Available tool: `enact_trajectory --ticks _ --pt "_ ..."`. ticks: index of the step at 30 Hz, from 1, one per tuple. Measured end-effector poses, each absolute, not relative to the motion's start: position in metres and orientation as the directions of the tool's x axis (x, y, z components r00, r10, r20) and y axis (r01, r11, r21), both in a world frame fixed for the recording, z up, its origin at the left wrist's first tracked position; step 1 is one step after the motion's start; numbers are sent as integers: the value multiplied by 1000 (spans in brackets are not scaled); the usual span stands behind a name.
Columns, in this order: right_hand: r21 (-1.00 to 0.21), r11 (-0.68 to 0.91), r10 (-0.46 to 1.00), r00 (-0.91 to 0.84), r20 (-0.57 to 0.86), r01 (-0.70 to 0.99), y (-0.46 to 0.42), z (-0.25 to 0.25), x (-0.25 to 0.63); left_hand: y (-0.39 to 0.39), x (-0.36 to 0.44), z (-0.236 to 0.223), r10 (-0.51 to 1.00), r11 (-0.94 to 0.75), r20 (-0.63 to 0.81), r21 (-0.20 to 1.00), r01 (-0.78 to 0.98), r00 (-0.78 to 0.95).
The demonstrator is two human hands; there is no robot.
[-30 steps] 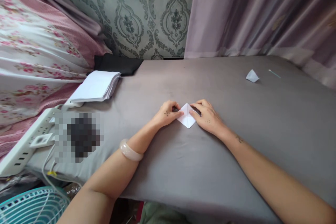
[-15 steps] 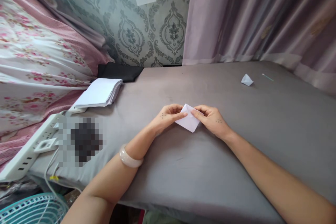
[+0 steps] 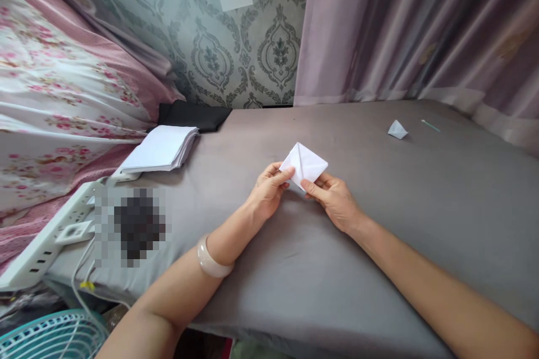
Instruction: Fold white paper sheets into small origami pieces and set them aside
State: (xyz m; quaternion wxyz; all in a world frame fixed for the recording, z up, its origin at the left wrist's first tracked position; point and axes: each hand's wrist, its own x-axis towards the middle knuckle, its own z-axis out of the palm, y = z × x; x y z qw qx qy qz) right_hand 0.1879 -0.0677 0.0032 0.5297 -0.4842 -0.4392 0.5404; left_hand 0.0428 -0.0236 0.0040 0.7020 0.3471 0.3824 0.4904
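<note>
Between my two hands is a folded white paper (image 3: 309, 164), roughly a square turned on its corner, with a crease running down from its top point. My left hand (image 3: 272, 186) pinches its lower left edge, thumb on the front face. At the lower right edge my right hand (image 3: 332, 196) grips it the same way, thumb in front and fingers behind. The fingertips behind the paper are hidden. A pale bangle (image 3: 214, 258) circles my left forearm.
A small folded paper piece (image 3: 397, 129) and a thin green-stemmed stick (image 3: 430, 125) lie at the back right of the grey-covered surface (image 3: 357, 140). At left are a paper stack (image 3: 162, 147), a black folded item (image 3: 196, 116), a power strip (image 3: 42, 249) and a fan (image 3: 54, 336).
The folded paper has moved up and away from me and turned a little. Both hands have shifted from its upper sides to its lower edges.
</note>
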Motion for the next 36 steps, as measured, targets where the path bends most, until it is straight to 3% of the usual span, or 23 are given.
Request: enact_trajectory --ticks 7,14,18,25,29,31,33,36 --pt "-999 -44 986 160 -46 -13 -63 3 194 -24 41 2 918 345 -222 856 -386 329" --pt "-987 -25 999 31 -20 158 -64 11 206 -19 33 3 904 224 -101 940 -258 416" --pt "-988 3 999 -46 -4 154 -65 11 206 -21 32 5 877 191 -90 967 -170 473" --pt "-996 12 1000 -28 10 85 -68 19 212 -24 34 6 900 174 -62 959 -225 431" --pt "-991 23 1000 0 23 129 -66 20 218 -25 35 6 892 156 -70 975 -159 447" --pt "-988 28 1000 0 29 150 -65 17 220 -23 34 4 908 68 -20 993 -100 419" --pt "-981 56 998 -4 56 187 -62 14 222 -19 32 2 929 -154 141 988 11 343" --pt "-937 169 984 4 179 307 -60 9 223 -13 25 1 832 -549 478 782 294 282"
